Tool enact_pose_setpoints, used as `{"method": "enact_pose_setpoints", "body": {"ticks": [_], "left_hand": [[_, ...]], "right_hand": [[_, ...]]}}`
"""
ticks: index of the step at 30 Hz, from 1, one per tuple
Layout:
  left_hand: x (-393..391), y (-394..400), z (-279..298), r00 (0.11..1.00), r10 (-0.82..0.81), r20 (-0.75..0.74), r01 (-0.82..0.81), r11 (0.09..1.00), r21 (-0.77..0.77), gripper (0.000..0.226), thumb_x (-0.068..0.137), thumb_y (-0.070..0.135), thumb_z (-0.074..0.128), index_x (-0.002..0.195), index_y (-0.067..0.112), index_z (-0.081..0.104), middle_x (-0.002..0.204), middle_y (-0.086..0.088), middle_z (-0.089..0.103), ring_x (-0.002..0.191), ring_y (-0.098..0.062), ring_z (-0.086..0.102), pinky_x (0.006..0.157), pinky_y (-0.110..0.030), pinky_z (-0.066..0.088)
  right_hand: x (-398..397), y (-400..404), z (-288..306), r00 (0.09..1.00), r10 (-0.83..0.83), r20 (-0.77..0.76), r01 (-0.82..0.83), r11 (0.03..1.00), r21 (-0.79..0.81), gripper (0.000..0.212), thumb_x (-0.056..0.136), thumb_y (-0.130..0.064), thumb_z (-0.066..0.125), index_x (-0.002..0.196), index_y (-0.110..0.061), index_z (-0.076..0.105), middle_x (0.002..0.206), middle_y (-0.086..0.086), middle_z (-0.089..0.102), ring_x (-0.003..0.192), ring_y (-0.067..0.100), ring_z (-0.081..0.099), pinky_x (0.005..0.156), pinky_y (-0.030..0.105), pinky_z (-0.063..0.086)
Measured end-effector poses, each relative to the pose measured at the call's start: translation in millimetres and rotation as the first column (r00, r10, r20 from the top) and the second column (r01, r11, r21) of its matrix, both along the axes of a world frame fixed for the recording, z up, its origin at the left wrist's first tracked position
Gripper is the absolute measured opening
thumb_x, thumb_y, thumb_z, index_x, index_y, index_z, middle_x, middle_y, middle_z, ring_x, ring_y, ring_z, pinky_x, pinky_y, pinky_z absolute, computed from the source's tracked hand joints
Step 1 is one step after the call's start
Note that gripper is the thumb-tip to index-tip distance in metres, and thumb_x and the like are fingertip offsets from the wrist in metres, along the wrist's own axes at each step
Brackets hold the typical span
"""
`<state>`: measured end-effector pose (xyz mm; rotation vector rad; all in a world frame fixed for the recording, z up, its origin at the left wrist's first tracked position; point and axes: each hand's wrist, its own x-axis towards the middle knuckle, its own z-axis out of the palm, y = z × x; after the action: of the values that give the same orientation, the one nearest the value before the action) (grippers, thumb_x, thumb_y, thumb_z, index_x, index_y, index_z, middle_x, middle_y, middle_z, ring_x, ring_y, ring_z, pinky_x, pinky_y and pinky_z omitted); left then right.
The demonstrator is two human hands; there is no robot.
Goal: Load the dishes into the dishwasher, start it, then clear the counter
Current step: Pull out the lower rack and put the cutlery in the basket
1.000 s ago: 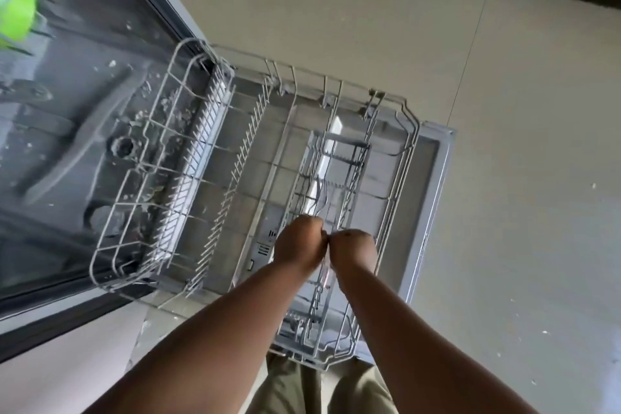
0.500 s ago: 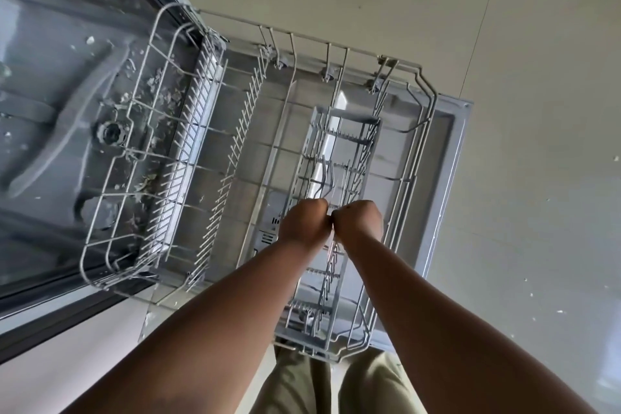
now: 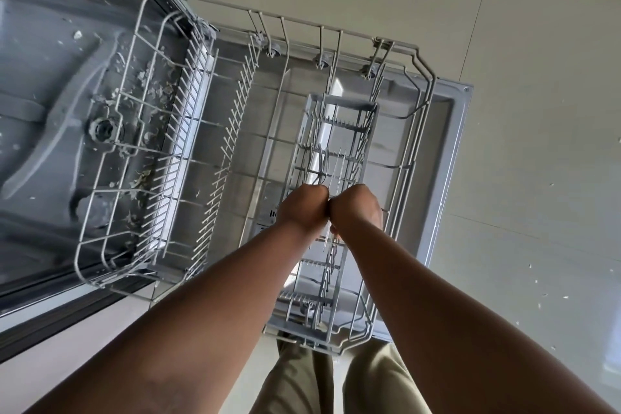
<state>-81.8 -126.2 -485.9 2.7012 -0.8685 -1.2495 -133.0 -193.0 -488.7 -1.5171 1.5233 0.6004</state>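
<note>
The dishwasher's lower wire rack (image 3: pixel 421 131) is pulled out over the open door (image 3: pixel 450 131). A grey cutlery basket (image 3: pixel 339 111) sits in the rack's right half. My left hand (image 3: pixel 304 208) and my right hand (image 3: pixel 358 208) are knuckle to knuckle above the middle of the basket, both curled into fists. Thin metal forks (image 3: pixel 331 166) stick out past the fists with their tines pointing away from me, and handle ends show below, between the wrists. Which hand holds which fork is hidden.
The tub floor with its spray arm (image 3: pixel 57 124) and scattered food scraps lies at the left. Rows of plate tines (image 3: pixel 198 151) fill the rack's left half. Pale floor tiles (image 3: pixel 537 178) surround the door, and my trousers (image 3: pixel 295 380) show below the rack.
My fists stay pressed together over the basket and have shifted slightly along it. The view has tilted, so the green object at top left is out of sight. Fork tines show more clearly.
</note>
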Motion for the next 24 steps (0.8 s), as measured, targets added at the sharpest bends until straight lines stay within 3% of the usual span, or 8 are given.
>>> {"method": "enact_pose_setpoints", "body": {"ticks": [5,12,16,18,21,24], "left_hand": [[2,4,-1,0.998,-0.027,-0.053,0.025,0.999,-0.032,0.013,0.082,0.009,0.050,0.076,0.005,0.062,0.077,-0.013,0.063,0.076,-0.033,0.062,0.064,-0.034,0.048],[2,12,6,1.000,0.019,-0.016,-0.021,0.985,-0.170,0.015,0.084,0.015,0.052,0.070,0.011,0.057,0.069,-0.008,0.061,0.068,-0.028,0.058,0.059,-0.033,0.044],[-8,22,6,0.997,0.079,-0.002,-0.077,0.967,-0.242,0.016,0.089,0.016,0.054,0.080,0.007,0.064,0.072,-0.010,0.065,0.068,-0.027,0.062,0.058,-0.032,0.044],[-13,30,11,0.996,0.088,0.028,-0.078,0.967,-0.241,0.016,0.093,0.020,0.056,0.088,0.008,0.067,0.079,-0.008,0.068,0.071,-0.022,0.063,0.061,-0.029,0.044],[-17,49,23,0.993,0.100,0.070,-0.082,0.972,-0.222,0.024,0.097,0.029,0.052,0.092,0.012,0.067,0.084,-0.004,0.067,0.076,-0.019,0.062,0.067,-0.029,0.049],[-25,73,47,0.987,0.113,0.118,-0.091,0.979,-0.183,0.024,0.098,0.032,0.049,0.096,0.015,0.066,0.091,-0.001,0.068,0.081,-0.017,0.063,0.070,-0.030,0.053]], "right_hand": [[5,-3,-4,0.998,0.037,-0.045,-0.038,0.999,-0.013,0.011,0.088,-0.004,0.055,0.085,-0.003,0.065,0.080,0.015,0.071,0.075,0.030,0.071,0.072,0.044,0.060],[2,-6,-9,0.997,0.077,-0.024,-0.078,0.996,-0.037,0.012,0.089,-0.008,0.059,0.084,-0.005,0.069,0.074,0.012,0.070,0.068,0.027,0.069,0.068,0.039,0.060],[-5,-7,-4,0.996,0.092,0.004,-0.092,0.995,-0.036,0.014,0.090,-0.011,0.060,0.080,-0.006,0.068,0.068,0.011,0.070,0.059,0.025,0.069,0.059,0.034,0.059],[-10,-11,0,0.992,0.123,0.036,-0.123,0.992,-0.024,0.014,0.090,-0.012,0.058,0.082,-0.005,0.068,0.069,0.011,0.070,0.059,0.025,0.070,0.059,0.034,0.060],[-16,-10,13,0.975,0.178,0.132,-0.174,0.984,-0.037,0.018,0.088,-0.014,0.051,0.090,-0.008,0.067,0.083,0.012,0.071,0.076,0.032,0.070,0.074,0.044,0.060],[-25,-3,44,0.921,0.322,0.221,-0.296,0.944,-0.143,0.018,0.091,-0.013,0.049,0.087,-0.016,0.066,0.086,0.007,0.071,0.073,0.023,0.067,0.071,0.034,0.058]]}}
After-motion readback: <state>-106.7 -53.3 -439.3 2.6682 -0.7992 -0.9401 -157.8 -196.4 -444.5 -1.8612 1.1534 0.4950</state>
